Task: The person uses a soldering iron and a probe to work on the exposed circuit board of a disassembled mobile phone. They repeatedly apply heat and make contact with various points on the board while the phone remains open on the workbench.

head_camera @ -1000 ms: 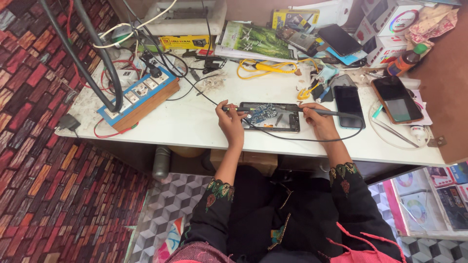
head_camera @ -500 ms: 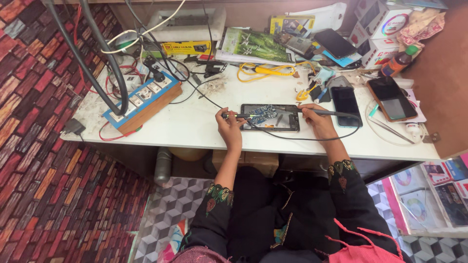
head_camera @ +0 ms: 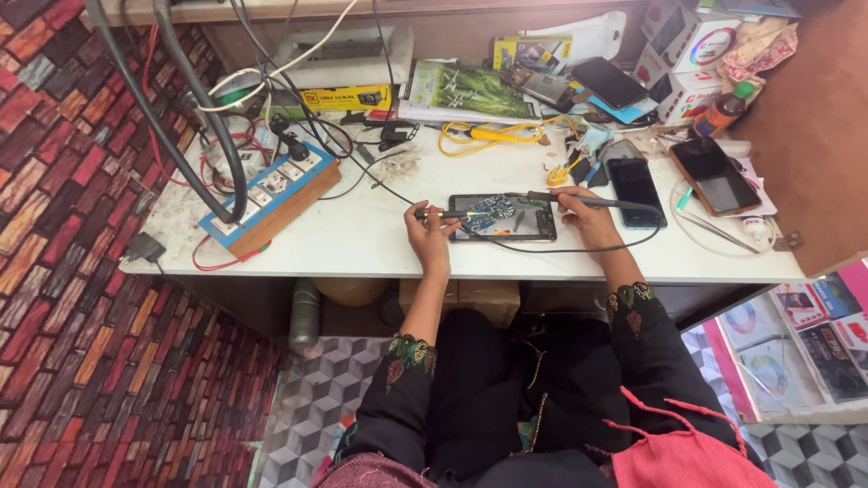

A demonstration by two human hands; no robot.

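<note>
Probes settle on the opened phone

Head view: against the two earlier pictures, little has shifted beyond the camera, which tilts slightly so the desk (head_camera: pixel 380 244) sits a touch lower and more square in frame. Both hands stay at the same spot, at either end of the opened phone (head_camera: pixel 503 218), so the work reads as holding steady on the board rather than moving on to another item.

The left hand (head_camera: pixel 429 237) rests its heel on the desk at the phone's left end, fingers curled together in a pinch around a thin dark probe (head_camera: pixel 443 215) whose tip points in toward the exposed board. The right hand (head_camera: pixel 586 217) lies at the phone's right end, fingers likewise closed in a pen-like pinch on a second slim tool (head_camera: pixel 565 198), its tip reaching over the phone's upper right corner and a dark cable trailing off to the right. Whether either tip actually touches the board is too small to tell.

The opened phone lies flat near the front edge of the desk, between the hands. A black phone (head_camera: pixel 635 189) lies just beside the right hand, a brown-cased phone (head_camera: pixel 714 175) farther right, and a blue-topped power strip (head_camera: pixel 271 194) well apart on the left.
</note>
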